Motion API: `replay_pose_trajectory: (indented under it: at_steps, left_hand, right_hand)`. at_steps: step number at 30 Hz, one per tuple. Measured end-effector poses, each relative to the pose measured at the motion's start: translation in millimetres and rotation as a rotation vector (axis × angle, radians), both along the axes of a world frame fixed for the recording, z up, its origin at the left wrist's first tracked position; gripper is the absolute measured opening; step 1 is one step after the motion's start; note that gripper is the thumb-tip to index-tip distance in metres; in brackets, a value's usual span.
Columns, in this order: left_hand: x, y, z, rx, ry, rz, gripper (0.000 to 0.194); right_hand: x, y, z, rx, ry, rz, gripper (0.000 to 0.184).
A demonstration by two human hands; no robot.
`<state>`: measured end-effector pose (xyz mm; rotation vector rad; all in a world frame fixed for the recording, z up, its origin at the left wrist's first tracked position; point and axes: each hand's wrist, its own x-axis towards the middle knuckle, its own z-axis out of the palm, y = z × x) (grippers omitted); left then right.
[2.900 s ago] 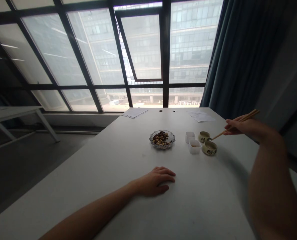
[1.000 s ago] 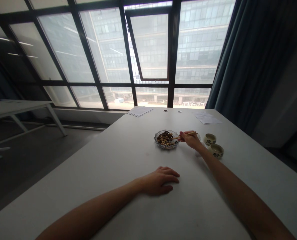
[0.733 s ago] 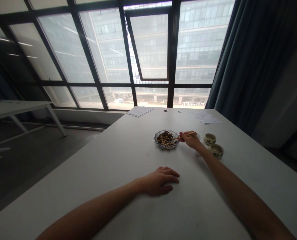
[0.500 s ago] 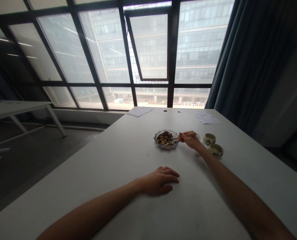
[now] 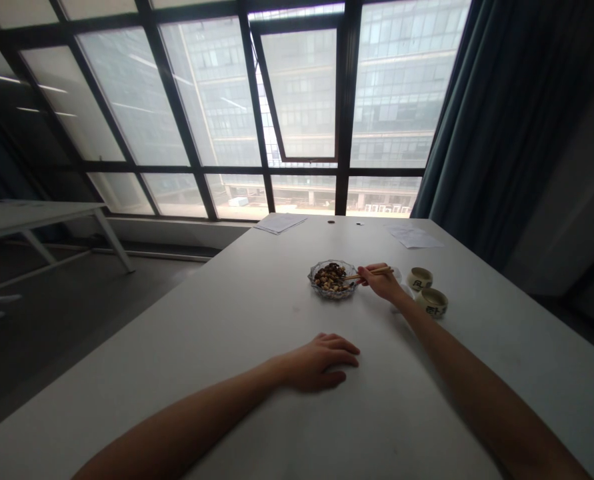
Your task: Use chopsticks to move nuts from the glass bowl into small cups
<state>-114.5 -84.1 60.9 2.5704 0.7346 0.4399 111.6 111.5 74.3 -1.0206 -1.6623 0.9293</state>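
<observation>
My right hand (image 5: pixel 381 283) is closed around a pair of wooden chopsticks (image 5: pixel 384 270), whose tips reach into a clear glass dish (image 5: pixel 317 291). Small brown and tan pieces (image 5: pixel 333 275), perhaps nuts or beans, fill the dish; they are too small to name for certain. Whether the tips pinch a piece I cannot tell. My left hand (image 5: pixel 324 362) lies on the white table with its fingers apart, holding nothing, nearer to me than the dish. Clear dishware (image 5: pixel 401 299) stands partly hidden behind my right wrist.
Two cream cups with dark characters stand right of my right hand, a farther cup (image 5: pixel 420 279) and a nearer cup (image 5: pixel 433 302). Papers (image 5: pixel 281 223) lie at the table's far left and more sheets (image 5: pixel 413 235) at the far right. Another white table (image 5: pixel 37 217) stands left.
Almost nothing differs. The chopsticks in my right hand have shifted very slightly over the dish, while my left hand has stayed in place.
</observation>
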Motion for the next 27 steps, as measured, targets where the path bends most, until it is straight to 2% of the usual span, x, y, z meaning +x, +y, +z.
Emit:
replay_pose_trajectory:
  at_steps: [11,19,27]
  left_hand:
    - [-1.8,-0.1,0.1,0.005,0.000,0.002,0.038]
    - [-1.3,-0.1,-0.7,0.000,0.006,0.004,0.038]
    - [-1.1,-0.3,-1.3,0.010,-0.004,0.005,0.038]
  right_hand:
    - [-9.2,-6.4,6.2,-0.098,0.164,-0.073,0.033]
    - [8.4,-3.4,21.5,-0.073,0.008,-0.019,0.031]
    - [11.0,-1.5,17.6,-0.078,-0.044,0.016,0.032]
